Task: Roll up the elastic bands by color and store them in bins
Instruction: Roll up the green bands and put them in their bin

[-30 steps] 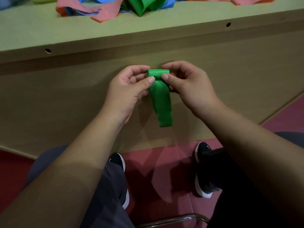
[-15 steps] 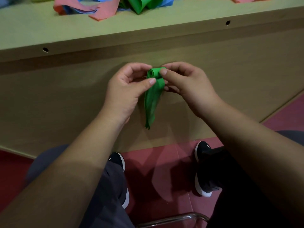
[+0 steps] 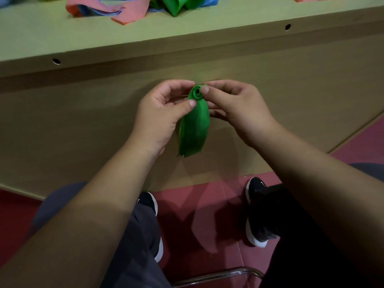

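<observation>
Roll turned end-on since a second ago, green band (image 3: 194, 125) at frame centre pinched by left hand (image 3: 162, 119) and right hand (image 3: 234, 107); tail remains, rolling unfinished.

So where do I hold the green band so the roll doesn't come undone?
Pinch the rolled-up top of the green band, one hand from each side, as the left hand and right hand do now. The loose tail hangs down below the coil, so gripping there would likely let it unwind.
</observation>
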Motion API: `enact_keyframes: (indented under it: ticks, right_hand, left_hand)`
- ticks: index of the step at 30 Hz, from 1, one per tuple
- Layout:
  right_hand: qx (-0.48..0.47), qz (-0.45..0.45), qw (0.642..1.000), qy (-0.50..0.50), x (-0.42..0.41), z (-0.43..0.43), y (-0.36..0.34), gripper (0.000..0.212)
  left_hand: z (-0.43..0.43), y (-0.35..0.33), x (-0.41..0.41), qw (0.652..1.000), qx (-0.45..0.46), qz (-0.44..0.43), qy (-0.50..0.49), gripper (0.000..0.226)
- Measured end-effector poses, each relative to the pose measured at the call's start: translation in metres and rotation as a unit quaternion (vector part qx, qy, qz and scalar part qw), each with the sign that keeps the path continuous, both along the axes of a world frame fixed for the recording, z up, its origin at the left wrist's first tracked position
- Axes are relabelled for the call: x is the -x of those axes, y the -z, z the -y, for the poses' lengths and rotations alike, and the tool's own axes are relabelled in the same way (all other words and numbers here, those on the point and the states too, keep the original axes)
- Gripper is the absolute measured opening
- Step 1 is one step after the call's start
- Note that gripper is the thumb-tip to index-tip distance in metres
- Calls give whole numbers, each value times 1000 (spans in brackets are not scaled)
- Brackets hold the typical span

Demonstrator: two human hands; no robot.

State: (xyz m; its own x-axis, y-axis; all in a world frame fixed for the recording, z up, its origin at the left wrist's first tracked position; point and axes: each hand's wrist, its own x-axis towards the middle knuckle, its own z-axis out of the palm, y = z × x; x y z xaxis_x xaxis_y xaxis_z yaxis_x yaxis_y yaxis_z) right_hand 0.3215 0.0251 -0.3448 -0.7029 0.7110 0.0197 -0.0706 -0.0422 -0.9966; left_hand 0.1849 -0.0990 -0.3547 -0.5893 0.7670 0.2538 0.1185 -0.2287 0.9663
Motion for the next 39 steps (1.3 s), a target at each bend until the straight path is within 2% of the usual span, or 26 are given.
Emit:
enact_keyframes:
  ticks: [7, 12, 19, 27, 39]
  right_hand:
    - [-4, -2, 1000, -7, 1, -1, 1, 28]
    - [-35, 12, 999, -28, -1, -3, 2, 35]
    - [-72, 27, 997, -3, 2, -3, 5, 33]
    - [-43, 33, 999, 6, 3, -3, 5, 31]
    - [-34, 43, 998, 20, -1, 1, 0, 27]
  left_hand:
    - [2, 1, 0, 1000, 15, -12, -13, 31]
    - [3, -2, 1, 999, 17, -33, -15, 28]
    - [4, -5, 4, 996, 24, -81, -33, 25]
    - [3, -2, 0, 992, 47, -113, -25, 27]
    - [6, -7, -2, 997, 69, -43, -21, 16]
